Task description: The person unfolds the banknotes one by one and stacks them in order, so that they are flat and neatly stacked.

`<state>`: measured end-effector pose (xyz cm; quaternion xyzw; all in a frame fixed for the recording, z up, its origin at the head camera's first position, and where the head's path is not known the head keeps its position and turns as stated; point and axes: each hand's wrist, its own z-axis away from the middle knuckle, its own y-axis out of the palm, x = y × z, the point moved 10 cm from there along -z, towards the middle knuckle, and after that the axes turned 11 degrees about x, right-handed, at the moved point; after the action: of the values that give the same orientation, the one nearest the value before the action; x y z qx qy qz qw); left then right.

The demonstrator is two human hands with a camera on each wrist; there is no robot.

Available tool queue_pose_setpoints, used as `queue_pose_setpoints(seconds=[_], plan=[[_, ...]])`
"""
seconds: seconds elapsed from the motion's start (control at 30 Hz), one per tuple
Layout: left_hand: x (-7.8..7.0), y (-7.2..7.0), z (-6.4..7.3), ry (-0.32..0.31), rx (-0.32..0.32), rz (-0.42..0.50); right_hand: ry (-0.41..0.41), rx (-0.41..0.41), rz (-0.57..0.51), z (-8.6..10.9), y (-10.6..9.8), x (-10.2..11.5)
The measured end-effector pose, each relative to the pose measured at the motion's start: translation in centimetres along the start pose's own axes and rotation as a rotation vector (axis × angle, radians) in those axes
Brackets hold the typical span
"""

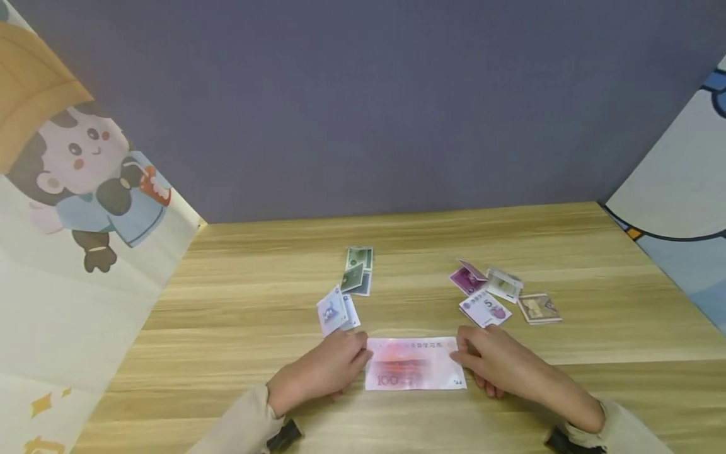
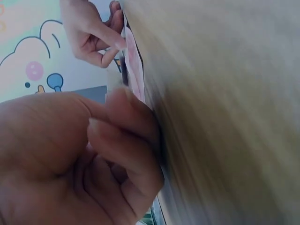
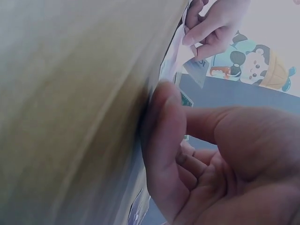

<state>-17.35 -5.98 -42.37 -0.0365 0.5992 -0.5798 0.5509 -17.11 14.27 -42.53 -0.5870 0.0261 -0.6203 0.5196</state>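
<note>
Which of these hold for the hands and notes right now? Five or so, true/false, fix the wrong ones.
1. The left hand and right hand grip opposite ends of the pink 100 note. True.
2. The pink 100 note is folded shut. False: it is spread open.
3. The brown note lies to the right of the note marked 5. True.
4. The pale blue note is beside the right hand. False: it is just beyond the left hand.
5. Both hands are gloved. False: they are bare.
</note>
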Motion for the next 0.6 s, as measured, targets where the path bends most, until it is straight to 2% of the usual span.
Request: queue_pose_setpoints(seconds=[0.13,0.23,0.33,0.47,0.6], plan=[[-0.9,-0.6,0.3,0.015,-0.077,-0.176,0.002,-0.019,0.009,0.1,-0.2,0.0],[-1.4,-0.9,0.5,0.033,-0.113,-0.242,-0.003,-0.027,0.02,0.1,-0.2,0.1],[-1.7,-0.9,0.6,0.043,-0.117,-0.229,-0.03,-0.055,0.052,0.1,-0.6,0.5],[-2.0,-1.0,1.0,0.041,-0.105,-0.211,-0.085,-0.151,0.147,0.3,-1.5,1.5],[-2.5,-2.2,1.7,0.029,-0.098,-0.173,-0.115,-0.245,0.224,0.6,-2.5,2.4]])
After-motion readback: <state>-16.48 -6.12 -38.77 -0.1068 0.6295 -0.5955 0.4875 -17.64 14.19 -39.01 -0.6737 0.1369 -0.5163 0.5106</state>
